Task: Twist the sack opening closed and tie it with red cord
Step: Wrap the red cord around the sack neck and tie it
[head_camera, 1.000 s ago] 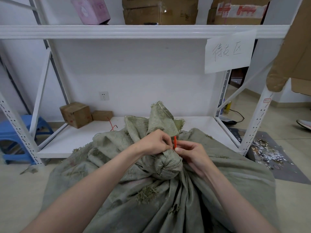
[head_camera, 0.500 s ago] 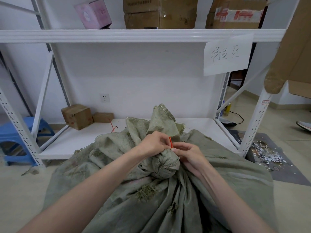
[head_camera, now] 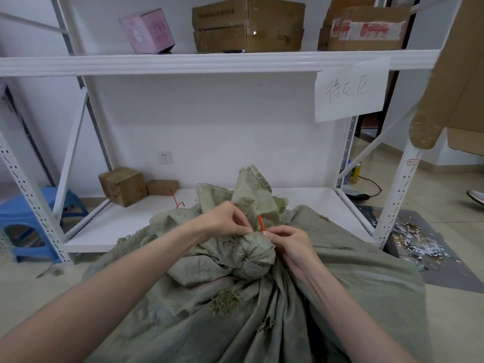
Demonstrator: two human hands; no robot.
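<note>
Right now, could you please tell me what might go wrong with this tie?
Only a short stub of red cord shows above the right hand; it could slip from the pinch before the knot sets. The twisted neck is bulky, so it may unwind if the left hand eases off.

Bright even indoor light, soft shadows; wide-angle bends edges, slight blur.

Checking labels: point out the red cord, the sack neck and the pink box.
red cord (head_camera: 260, 222), head view, upright free end.
sack neck (head_camera: 255, 254), head view, twisted knob.
pink box (head_camera: 148, 31), head view, front face.
</note>
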